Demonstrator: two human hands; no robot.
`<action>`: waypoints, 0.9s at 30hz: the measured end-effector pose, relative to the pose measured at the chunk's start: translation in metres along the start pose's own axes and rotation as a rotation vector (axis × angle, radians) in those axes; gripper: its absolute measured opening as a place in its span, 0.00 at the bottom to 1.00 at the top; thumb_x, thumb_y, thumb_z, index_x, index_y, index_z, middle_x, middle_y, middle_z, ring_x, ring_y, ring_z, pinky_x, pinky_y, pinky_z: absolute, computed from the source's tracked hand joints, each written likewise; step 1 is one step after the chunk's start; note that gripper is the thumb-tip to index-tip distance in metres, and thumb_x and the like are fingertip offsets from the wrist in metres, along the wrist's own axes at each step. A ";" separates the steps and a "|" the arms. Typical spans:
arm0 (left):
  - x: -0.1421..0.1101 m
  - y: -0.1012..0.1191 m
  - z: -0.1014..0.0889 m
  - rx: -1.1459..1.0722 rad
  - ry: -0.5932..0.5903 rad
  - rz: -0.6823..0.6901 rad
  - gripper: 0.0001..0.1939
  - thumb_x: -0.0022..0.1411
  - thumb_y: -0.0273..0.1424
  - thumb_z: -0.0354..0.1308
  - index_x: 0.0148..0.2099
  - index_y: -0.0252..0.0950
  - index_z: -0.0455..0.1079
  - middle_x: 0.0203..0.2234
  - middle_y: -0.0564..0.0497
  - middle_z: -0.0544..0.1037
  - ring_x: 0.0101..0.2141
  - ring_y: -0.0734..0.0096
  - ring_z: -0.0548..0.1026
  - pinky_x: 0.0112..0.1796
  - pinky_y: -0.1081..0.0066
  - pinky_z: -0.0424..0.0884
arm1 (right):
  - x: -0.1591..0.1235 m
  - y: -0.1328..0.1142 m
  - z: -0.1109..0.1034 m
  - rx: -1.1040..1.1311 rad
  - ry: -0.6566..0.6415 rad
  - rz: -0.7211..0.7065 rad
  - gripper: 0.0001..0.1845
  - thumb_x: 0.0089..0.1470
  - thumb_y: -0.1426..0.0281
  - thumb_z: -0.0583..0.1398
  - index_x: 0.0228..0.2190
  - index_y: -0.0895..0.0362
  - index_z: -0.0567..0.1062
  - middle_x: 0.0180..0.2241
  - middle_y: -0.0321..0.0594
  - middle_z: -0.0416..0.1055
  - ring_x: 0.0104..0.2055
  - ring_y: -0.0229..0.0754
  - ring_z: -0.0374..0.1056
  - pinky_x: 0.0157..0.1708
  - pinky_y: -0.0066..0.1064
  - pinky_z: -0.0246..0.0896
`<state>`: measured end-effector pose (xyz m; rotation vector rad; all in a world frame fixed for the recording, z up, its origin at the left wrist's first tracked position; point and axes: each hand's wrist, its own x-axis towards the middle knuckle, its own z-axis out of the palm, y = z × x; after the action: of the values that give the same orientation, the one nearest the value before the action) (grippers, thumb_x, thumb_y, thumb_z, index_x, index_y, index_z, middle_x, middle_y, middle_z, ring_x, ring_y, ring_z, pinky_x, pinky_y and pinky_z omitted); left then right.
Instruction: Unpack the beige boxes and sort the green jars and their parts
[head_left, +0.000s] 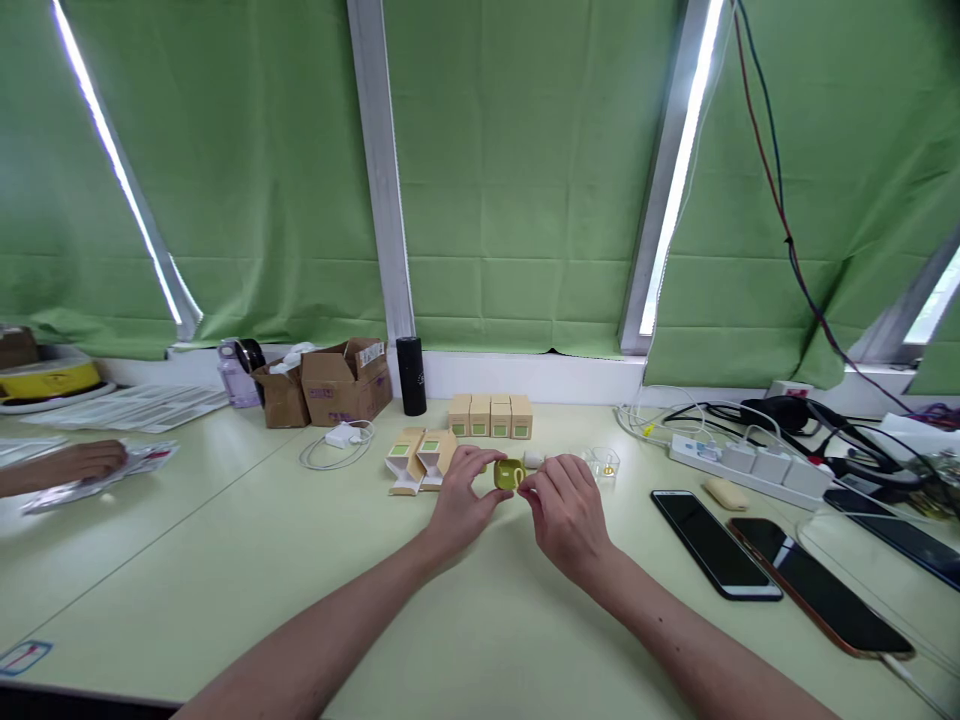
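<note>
Between the thumb and fingers of my left hand (pixel 466 497) is a small, rounded olive-yellow case (pixel 508 474), raised over the table. My right hand (pixel 568 508) pinches a small pale-yellow loop (pixel 519 477) at the case's right edge. Whether the loop is fixed to the case I cannot tell. Behind my left hand lie two opened kraft cartons (pixel 420 458) with green labels. Several closed kraft boxes (pixel 491 416) stand in a row beyond the case. Clear plastic containers (pixel 604 462) sit past my right hand, and a small white object (pixel 533 458) is partly hidden behind it.
Phones (pixel 715 543), a power strip (pixel 750 470) and tangled cables lie on the right. A black cylinder (pixel 411 375), brown cartons (pixel 346 382) and a white charger with cable (pixel 343 435) stand back left. Another person's hand (pixel 94 460) rests on a plastic bag at far left.
</note>
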<state>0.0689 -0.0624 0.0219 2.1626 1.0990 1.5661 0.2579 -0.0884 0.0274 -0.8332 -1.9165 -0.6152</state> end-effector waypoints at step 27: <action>0.018 -0.025 -0.020 0.059 0.229 -0.307 0.22 0.53 0.37 0.69 0.51 0.40 0.78 0.44 0.46 0.79 0.42 0.60 0.74 0.39 0.65 0.67 | 0.020 0.043 0.111 -0.041 -0.594 0.370 0.11 0.57 0.77 0.60 0.32 0.53 0.82 0.38 0.46 0.79 0.49 0.51 0.63 0.48 0.39 0.49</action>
<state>0.0427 -0.0371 0.0272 1.7720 1.4835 1.6802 0.2222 0.0237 -0.0011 -1.4772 -2.1834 -0.1863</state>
